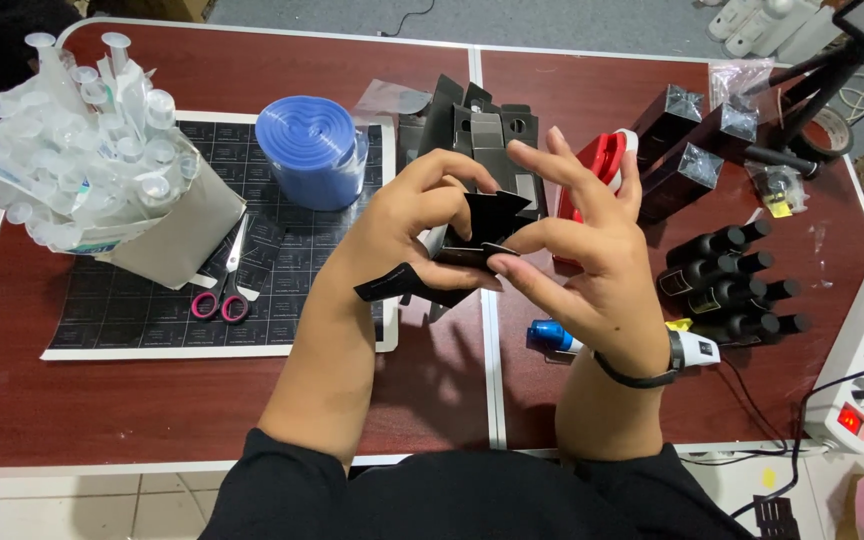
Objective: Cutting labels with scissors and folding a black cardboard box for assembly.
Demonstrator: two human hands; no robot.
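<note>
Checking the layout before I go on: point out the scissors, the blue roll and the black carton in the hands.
scissors [220, 300], head view, on the pink handle loops.
blue roll [312, 150], head view, on its curved side.
black carton [487, 225], head view, on the open flap between both hands.

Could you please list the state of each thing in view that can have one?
black carton: partly folded, flaps open, held above the table
left hand: gripping the carton
right hand: pinching a flap
scissors: closed, lying flat
blue roll: wound up
power strip: switch lit red
black bottles: capped, lying down
</note>
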